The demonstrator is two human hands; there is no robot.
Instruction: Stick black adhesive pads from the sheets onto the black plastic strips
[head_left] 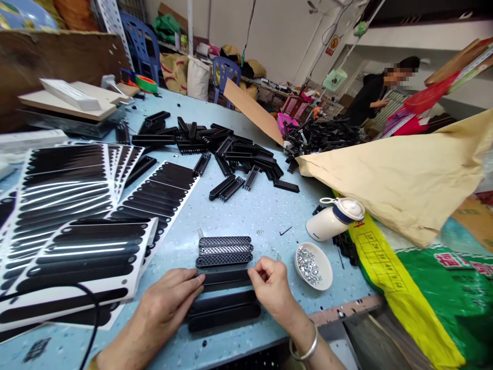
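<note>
My left hand (167, 303) is closed at the left end of a long black plastic strip (226, 279), its fingers pressed together against it. At the other end my right hand (273, 288) pinches the strip between thumb and bent fingers. Just beyond lie several black lattice-patterned strips (225, 251), side by side. Nearer to me rest smooth black strips with rounded ends (225, 314). To the right of my right hand stands a white bowl (327, 267) holding small shiny metal parts (309, 266).
Sheets of black stickers (73, 246) cover the left of the blue table (185, 344), crossed by a black cable (96, 308). Black plastic parts (239, 151) are heaped behind. A white bottle (327, 223) lies tilted beside a yellow-green sack (404, 288). Another person (365, 97) is far right.
</note>
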